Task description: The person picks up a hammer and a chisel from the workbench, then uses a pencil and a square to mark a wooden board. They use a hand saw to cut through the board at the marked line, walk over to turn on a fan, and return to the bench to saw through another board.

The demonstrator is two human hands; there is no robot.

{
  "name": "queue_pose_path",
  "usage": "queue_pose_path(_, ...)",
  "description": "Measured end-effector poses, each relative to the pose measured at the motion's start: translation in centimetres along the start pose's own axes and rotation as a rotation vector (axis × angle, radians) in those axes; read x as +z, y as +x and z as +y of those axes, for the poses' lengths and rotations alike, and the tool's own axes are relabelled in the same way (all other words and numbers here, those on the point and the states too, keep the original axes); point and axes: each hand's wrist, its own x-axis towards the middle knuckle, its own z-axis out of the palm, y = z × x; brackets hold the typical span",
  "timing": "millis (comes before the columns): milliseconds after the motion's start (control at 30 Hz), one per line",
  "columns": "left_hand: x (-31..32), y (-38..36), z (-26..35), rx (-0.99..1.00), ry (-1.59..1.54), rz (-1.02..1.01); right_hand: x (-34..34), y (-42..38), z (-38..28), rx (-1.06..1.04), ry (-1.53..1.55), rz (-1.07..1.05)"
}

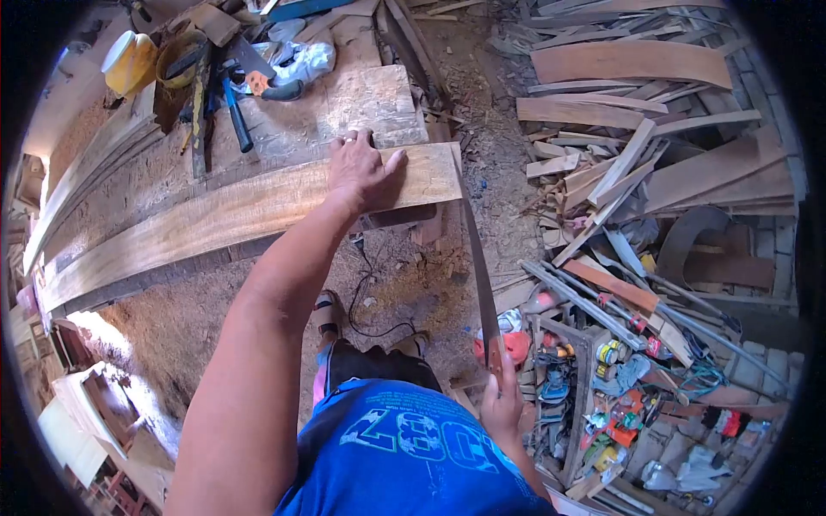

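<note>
A long, slightly curved wooden plank lies along the front edge of the workbench. Flat on the plank near its right end rests my left hand, fingers apart, thumb pointing right. My right hand is wrapped round the handle of a handsaw, low and to the right of the bench. The saw's long blade runs up from that hand to the plank's right end, with its upper part along the end edge. Whether the teeth touch the wood is too small to tell.
A hammer, an orange-and-black handled saw and a yellow bucket are on the bench. Wood offcuts cover the floor at the right. Lower right stands a wooden frame with tools and cans. A black cable lies below the plank.
</note>
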Motion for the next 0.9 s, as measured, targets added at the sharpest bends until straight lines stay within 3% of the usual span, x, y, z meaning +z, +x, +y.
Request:
queue_pose_path(33, -2.7, 0.3, 0.8, -0.054, -0.113, -0.217, 0.3, 1.6, -0.3, -0.056, 0.03, 0.012)
queue_pose_path(133, -3.1, 0.6, 0.5, -0.061, -0.15, -0.273, 4.1, 15.3, -1.0, -0.203, 0.09, 0.092)
queue_pose_path(200, -2.8, 0.5, 0.6, -0.077, -0.15, -0.242, 7.3, 25.3, -1.7, -0.225, 0.007, 0.212)
queue_pose_path(233, -2.9, 0.4, 0.7, -0.064, -0.112, -0.212, 7.4, 28.6, -3.4, -0.144, -0.017, 0.161)
queue_pose_path(333, -4.1, -0.6, 1.8, -0.055, -0.101, -0.143, 7.1, 29.8, -4.8, -0.091, -0.075, 0.141)
queue_pose_path(367, -3.5, -0.4, 1.3, -0.054, -0.106, -0.192, 6.3, 27.7, -4.5, 0.009, -0.143, 0.063)
queue_pose_path(467, -3.4, 0.0, 0.7, -0.062, -0.121, -0.26, 4.0, 15.0, -2.2, -0.222, 0.013, 0.152)
queue_pose_path(567, -3.2, 0.0, 0.9, -0.076, -0.123, -0.228, 0.7, 1.2, 0.2, -0.04, 0.038, 0.018)
queue_pose_path(633, -2.7, 0.1, 0.7, -0.049, -0.078, -0.209, -0.5, 0.3, 0.0, 0.0, 0.001, -0.001)
queue_pose_path(700, -2.4, 0.1, 0.7, -0.052, -0.091, -0.252, 0.3, 4.5, -0.6, -0.147, -0.038, 0.059)
queue_pose_path(800, -2.8, 0.5, 0.2, -0.055, -0.124, -0.305, 6.1, 21.0, -1.5, -0.19, -0.026, 0.193)
queue_pose_path(900, -3.8, -0.2, 1.3, -0.076, -0.091, -0.207, 7.8, 30.1, -4.0, -0.108, -0.087, 0.153)
